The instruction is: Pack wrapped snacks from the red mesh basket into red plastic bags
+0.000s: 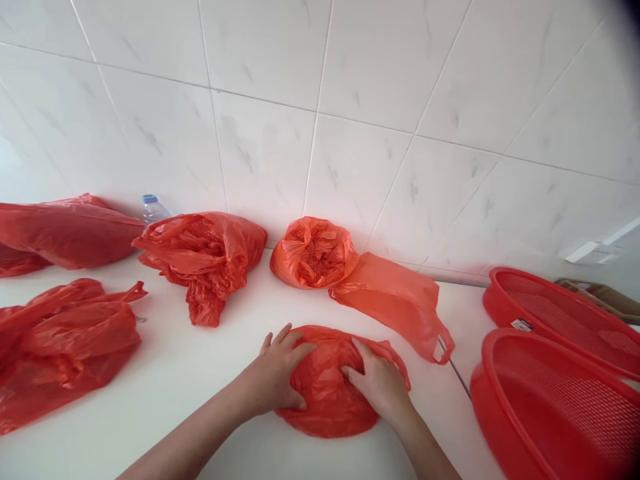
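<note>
A rounded red plastic bag lies on the white counter in front of me. My left hand presses on its left side, fingers spread over the plastic. On the bag's right side rests my right hand, fingers bent and pushed into the plastic. Both hands cup the bundle from either side.
More red bags lie around: an open bunched one, a flat one, a crumpled one, and others at the left. A water bottle stands by the tiled wall. Two red mesh baskets sit at the right.
</note>
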Action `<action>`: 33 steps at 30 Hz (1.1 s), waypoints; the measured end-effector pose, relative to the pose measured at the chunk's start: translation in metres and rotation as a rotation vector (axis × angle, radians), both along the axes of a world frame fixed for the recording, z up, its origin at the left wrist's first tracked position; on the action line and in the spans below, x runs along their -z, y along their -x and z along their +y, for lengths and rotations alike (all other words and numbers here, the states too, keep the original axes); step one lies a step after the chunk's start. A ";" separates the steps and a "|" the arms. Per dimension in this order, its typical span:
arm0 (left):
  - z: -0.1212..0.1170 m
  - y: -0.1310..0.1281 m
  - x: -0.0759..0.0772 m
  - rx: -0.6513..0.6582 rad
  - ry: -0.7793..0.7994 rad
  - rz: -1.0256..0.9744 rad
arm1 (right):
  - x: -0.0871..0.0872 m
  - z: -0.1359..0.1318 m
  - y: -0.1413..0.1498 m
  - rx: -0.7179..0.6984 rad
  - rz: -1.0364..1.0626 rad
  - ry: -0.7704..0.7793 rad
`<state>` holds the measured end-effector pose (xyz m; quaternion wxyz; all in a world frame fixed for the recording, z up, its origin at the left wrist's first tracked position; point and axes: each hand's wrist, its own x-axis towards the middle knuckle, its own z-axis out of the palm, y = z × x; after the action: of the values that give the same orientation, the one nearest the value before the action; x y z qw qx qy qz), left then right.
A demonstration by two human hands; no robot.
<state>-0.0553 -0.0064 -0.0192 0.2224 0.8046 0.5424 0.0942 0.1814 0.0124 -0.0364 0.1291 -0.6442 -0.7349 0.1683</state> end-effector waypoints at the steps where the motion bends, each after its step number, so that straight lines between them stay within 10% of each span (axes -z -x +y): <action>1: -0.001 0.000 0.000 -0.029 -0.024 -0.070 | -0.002 -0.004 -0.001 -0.018 0.037 -0.033; 8: 0.002 0.000 0.019 -0.266 -0.301 -0.336 | -0.031 -0.055 -0.020 -0.074 0.309 -0.379; 17: 0.004 0.005 0.045 -0.315 -0.283 -0.395 | 0.001 -0.104 -0.088 0.654 0.632 -0.360; 33: 0.013 0.004 0.064 -0.408 -0.270 -0.384 | -0.001 -0.103 -0.096 0.837 0.584 -0.440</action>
<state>-0.0590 0.0070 -0.0833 0.1885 0.6689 0.6234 0.3585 0.2773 -0.0905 -0.0356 0.5148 -0.7655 -0.3680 0.1166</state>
